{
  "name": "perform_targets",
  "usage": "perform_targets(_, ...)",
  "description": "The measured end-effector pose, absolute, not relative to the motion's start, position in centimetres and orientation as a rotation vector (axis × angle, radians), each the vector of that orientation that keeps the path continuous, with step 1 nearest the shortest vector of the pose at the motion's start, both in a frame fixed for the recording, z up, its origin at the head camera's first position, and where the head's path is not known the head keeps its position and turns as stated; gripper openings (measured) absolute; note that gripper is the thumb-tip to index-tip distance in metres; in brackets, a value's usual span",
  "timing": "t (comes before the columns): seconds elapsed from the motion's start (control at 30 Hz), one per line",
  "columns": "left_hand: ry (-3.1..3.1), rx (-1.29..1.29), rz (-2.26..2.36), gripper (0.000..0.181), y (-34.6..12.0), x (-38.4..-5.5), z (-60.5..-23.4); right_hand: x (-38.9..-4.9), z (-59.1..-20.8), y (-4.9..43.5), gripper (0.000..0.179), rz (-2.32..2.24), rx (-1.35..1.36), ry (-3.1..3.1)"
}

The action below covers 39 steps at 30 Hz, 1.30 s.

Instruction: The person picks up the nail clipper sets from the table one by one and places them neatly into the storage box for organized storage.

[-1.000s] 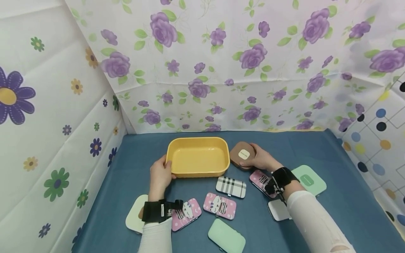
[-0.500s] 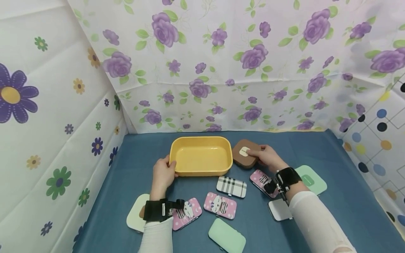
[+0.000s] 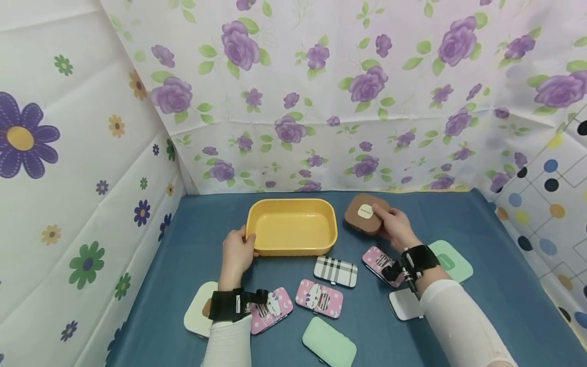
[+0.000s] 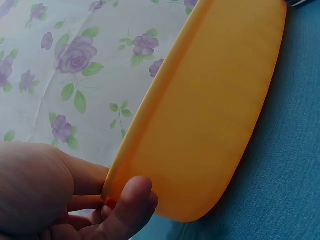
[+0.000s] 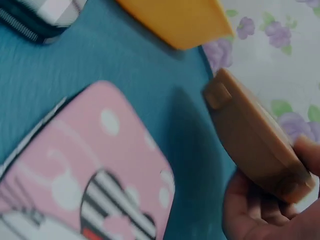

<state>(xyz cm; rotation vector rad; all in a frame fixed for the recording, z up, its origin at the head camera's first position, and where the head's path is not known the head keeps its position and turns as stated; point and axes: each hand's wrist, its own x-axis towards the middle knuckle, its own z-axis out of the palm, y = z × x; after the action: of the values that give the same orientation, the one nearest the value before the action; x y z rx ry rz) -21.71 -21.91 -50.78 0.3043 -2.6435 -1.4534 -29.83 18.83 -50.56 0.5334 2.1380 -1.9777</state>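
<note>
The brown rounded-square case [image 3: 366, 224] has shifted away from the yellow tray [image 3: 293, 229] and a little to the right, along with the right hand [image 3: 398, 227]; the tray has also edged slightly right since the first frame. The right hand pinches the case at its right side, thumb on top, fingers beneath, and the right wrist view shows it tilted above the desk [image 3: 458, 214]. The left hand [image 3: 237, 252] pinches the tray's near left corner, thumb inside the rim.

Judging by this, handling of the brown case is partway: lifted, outside the tray, not yet set down. The plaid case [image 3: 336, 271], pink cat-print case [image 3: 319, 299] and mint clasp case [image 3: 329, 342] lie on the desk, ungripped.
</note>
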Motion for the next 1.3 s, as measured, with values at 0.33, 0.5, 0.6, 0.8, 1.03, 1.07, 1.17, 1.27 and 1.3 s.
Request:
perform_targets(0.33, -2.642, 0.315, -1.450, 0.049, -21.9, -21.6, -50.9, -29.9, -48.6, 16.5, 0.074, -2.420, 0.722, 1.703)
perform_targets(0.5, -2.638, 0.306, -1.447, 0.048, -21.9, -21.7, -51.0, -29.6, -47.4, 14.5, 0.067, -2.511, 0.727, 1.452)
perform_targets(0.6, -2.640, 0.300, -1.440, 0.046, -21.9, -21.7, -51.0, -29.3, -46.6, 13.4, 0.065, -2.544, 0.687, 1.338)
perform_targets(0.8, -2.647, 0.300, -1.434, 0.050, -22.0, -21.6, -51.0, -28.6, -45.6, 11.1, 0.062, -2.481, 0.506, 1.399)
perform_targets(1.03, -2.653, 0.292, -1.420, 0.049, -22.1, -21.7, -51.0, -27.8, -45.3, 8.4, 0.059, -2.342, 0.278, 1.557)
perform_targets(1.07, -2.656, 0.287, -1.417, 0.050, -22.2, -21.7, -51.0, -27.8, -45.4, 8.1, 0.059, -2.324, 0.251, 1.584)
perform_targets(1.17, -2.661, 0.280, -1.420, 0.050, -22.1, -21.7, -51.1, -27.6, -45.7, 7.0, 0.060, -2.275, 0.186, 1.665)
perform_targets(1.27, -2.659, 0.277, -1.424, 0.050, -22.1, -21.8, -51.1, -27.5, -46.1, 6.0, 0.061, -2.264, 0.151, 1.702)
perform_targets(1.3, -2.657, 0.275, -1.427, 0.050, -22.1, -21.8, -51.0, -27.5, -46.3, 5.7, 0.061, -2.262, 0.144, 1.710)
